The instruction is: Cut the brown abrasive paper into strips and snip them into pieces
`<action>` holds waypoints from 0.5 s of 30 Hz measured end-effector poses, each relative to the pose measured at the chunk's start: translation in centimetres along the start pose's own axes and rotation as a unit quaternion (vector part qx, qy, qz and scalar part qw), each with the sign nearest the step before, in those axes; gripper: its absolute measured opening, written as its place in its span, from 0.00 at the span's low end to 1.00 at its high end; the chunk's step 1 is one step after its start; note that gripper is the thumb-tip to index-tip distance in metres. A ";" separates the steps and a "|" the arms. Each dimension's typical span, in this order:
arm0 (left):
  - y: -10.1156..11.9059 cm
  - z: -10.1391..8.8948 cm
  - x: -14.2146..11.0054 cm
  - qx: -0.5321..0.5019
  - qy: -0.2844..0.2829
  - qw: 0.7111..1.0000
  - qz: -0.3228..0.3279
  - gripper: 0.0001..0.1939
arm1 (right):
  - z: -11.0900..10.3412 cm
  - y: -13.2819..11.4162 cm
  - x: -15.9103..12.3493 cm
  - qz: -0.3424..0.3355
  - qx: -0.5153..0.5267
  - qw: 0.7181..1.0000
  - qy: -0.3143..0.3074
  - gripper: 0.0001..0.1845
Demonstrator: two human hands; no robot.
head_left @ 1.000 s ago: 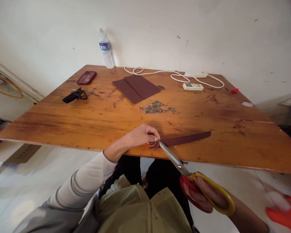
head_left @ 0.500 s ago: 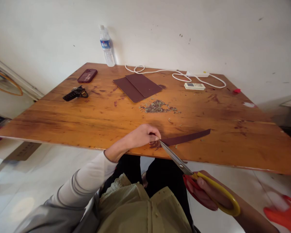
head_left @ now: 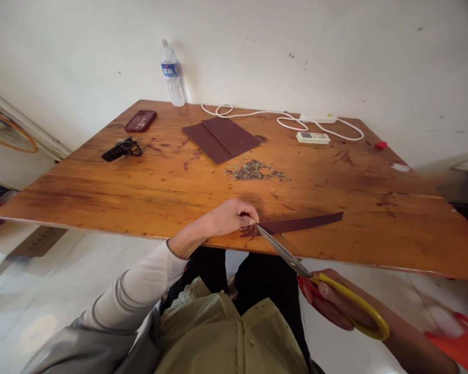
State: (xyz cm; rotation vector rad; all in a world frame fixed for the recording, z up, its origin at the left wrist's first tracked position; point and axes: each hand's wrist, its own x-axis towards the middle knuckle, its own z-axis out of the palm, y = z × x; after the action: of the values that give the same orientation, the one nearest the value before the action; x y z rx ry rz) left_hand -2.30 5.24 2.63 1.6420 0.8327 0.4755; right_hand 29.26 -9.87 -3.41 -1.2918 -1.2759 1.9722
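Note:
My left hand pinches the left end of a long dark maroon strip near the table's front edge. That end is cut into thin curling slivers below my fingers. My right hand is wrapped round the handles of a pair of scissors, one loop yellow and the other red. The blades look nearly closed, and their tips meet the strip right beside my left fingertips. Whether the tips are cutting through it I cannot tell. Past my hands lies a heap of small clippings.
Two maroon sheets overlap behind the clippings. A phone, a black strap-like item and a water bottle stand to the left. At the back right are a white cable, a power strip and a remote.
The strip's free right end has swung slightly down and to the right. My right hand and the scissors have shifted a little to the right. My left hand stays in place.

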 end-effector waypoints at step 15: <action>0.4 -0.1 -0.2 -0.002 -0.035 0.999 0.000 0.10 | 0.0 -2.6 -0.2 0.012 -0.036 0.999 -0.004 0.29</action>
State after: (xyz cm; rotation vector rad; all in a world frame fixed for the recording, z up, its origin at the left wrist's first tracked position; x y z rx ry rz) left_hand -2.44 5.11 3.06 1.6454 0.7792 0.4158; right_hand 29.09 -8.80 -0.99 -1.3404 -1.3520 1.9657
